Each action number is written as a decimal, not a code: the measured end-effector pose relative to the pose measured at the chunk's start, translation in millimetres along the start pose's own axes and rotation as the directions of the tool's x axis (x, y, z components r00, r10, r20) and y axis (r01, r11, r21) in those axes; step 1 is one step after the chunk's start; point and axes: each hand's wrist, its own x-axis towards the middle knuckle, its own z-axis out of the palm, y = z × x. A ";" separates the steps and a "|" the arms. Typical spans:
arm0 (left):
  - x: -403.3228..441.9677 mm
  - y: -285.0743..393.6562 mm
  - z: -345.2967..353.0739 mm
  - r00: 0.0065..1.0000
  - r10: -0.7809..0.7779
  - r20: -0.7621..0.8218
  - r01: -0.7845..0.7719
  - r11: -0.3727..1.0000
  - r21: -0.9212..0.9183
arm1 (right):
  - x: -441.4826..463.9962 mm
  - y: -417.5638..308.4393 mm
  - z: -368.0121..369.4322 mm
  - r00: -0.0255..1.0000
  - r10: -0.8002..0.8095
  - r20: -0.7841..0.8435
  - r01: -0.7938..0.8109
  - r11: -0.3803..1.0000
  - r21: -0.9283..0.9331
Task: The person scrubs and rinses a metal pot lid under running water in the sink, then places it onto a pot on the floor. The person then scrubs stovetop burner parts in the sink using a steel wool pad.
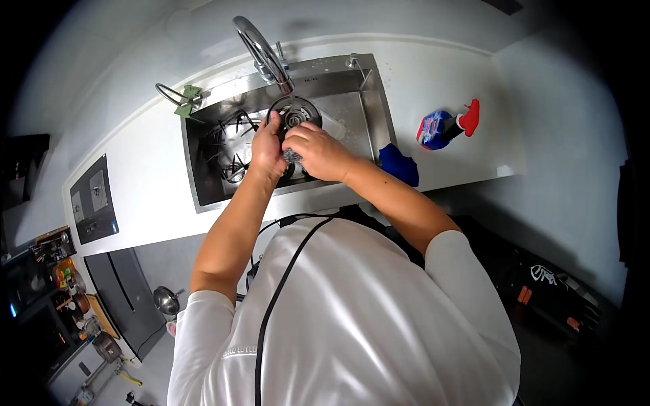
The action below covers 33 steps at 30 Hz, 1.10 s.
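Over the steel sink (191,159), my left hand (269,147) grips the near-left edge of a round dark metal burner part (310,108) with rings at its centre. My right hand (318,152) is closed on a grey steel wool scrubber (291,156), close beside the left hand and just below the round part. The chrome faucet (261,51) arches above, its spout end near the part's far rim; whether water runs I cannot tell. Black wire pan supports (233,169) lie in the sink's left half. My hands partly hide more dark pieces beneath.
A blue cloth (398,164) drapes over the sink's right front edge. To its right lies a blue spray bottle (437,130) with a red trigger. A green cloth (187,101) hangs by a small curved tap (166,88). A dark panel (95,199) is set in the left counter.
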 end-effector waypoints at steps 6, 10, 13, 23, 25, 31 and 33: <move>6.5 -1.9 -12.1 0.993 -0.048 0.111 0.059 0.994 -0.093 | -12.7 14.2 -19.2 0.999 0.040 0.022 -0.039 0.998 -0.050; 4.9 5.1 -10.4 0.991 -0.046 0.125 0.056 0.995 -0.079 | -10.1 16.7 -4.1 0.999 0.048 0.021 -0.048 0.999 0.004; -4.6 16.7 -8.5 0.983 -0.070 0.171 0.087 0.992 -0.092 | -31.6 44.3 -42.6 0.992 0.115 0.060 -0.107 0.986 -0.125; -6.2 -5.9 -7.9 0.996 -0.068 0.064 0.068 0.998 0.011 | -11.3 20.0 -3.1 0.903 0.295 -0.313 -0.328 0.943 -0.059; -7.0 0.8 -11.1 0.986 -0.079 0.145 0.071 0.996 0.063 | -0.4 34.3 -2.5 0.855 0.346 -0.386 -0.387 0.921 -0.033; -9.6 -12.2 -8.4 0.973 -0.089 0.211 0.052 0.983 0.174 | 19.5 30.0 -5.0 0.848 0.330 -0.414 -0.401 0.911 -0.095; -11.1 -17.0 -10.2 0.966 -0.108 0.236 0.070 0.984 0.164 | 25.0 27.9 -5.6 0.880 0.325 -0.347 -0.387 0.913 -0.126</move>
